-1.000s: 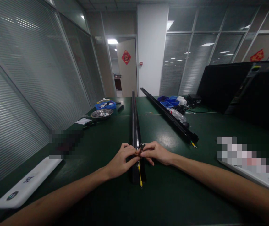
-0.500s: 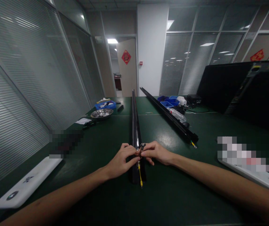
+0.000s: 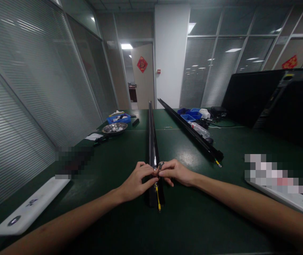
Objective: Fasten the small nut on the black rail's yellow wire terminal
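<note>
The long black rail [image 3: 152,141] lies lengthwise between the two hands, its long axis running nearly straight away from the wearer, so most of its length stretches beyond the fingertips and only a short stub reaches back on the near side. The left hand [image 3: 137,180] comes in from the rail's left, its fingertips and thumb bent over the rail; whether they pinch anything there I cannot tell. The right hand [image 3: 178,172] comes in from the other side, thumb and fingers closed on a small dark part [image 3: 161,164], which rises just above the rail. Neither hand is clearly nearer the rail: the fingertips meet over it, though the dark part sits on the right hand's side. A yellow lead [image 3: 158,198] runs from just below the left thumb towards the wearer, roughly along the rail. Well beyond the right hand, a second rail [image 3: 190,129] lies slantwise.
</note>
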A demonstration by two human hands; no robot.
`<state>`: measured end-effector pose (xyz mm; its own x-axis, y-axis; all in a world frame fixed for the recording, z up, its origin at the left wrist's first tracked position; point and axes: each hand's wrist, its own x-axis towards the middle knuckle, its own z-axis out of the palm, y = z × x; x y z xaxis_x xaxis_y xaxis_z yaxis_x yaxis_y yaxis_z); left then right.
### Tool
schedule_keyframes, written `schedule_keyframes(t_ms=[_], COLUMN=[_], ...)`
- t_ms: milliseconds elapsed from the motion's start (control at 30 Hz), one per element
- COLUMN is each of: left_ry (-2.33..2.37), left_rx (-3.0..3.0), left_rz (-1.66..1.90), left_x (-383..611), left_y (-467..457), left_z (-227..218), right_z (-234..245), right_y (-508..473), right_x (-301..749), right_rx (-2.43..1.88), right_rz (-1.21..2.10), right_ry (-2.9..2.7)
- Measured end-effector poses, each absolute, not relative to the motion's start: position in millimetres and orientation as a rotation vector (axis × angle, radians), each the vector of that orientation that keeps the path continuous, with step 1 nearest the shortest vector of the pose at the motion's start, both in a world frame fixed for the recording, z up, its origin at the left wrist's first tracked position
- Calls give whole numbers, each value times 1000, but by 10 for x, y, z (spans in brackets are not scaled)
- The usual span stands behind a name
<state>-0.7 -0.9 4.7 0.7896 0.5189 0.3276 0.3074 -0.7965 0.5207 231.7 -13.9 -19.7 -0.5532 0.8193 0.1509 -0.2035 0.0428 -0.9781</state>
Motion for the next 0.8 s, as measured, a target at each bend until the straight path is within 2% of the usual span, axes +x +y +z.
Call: schedule_keyframes(t_ms=[800], left_ry=[582], left_rx=[2535], left_rz=[653], left_x=[-6], left_y=[-2], left_z=[40], right_z=[-206], right_y=[-136], right_x=[2310], right_rx=[-596], right_rz=[1610], right_ry=[-1506])
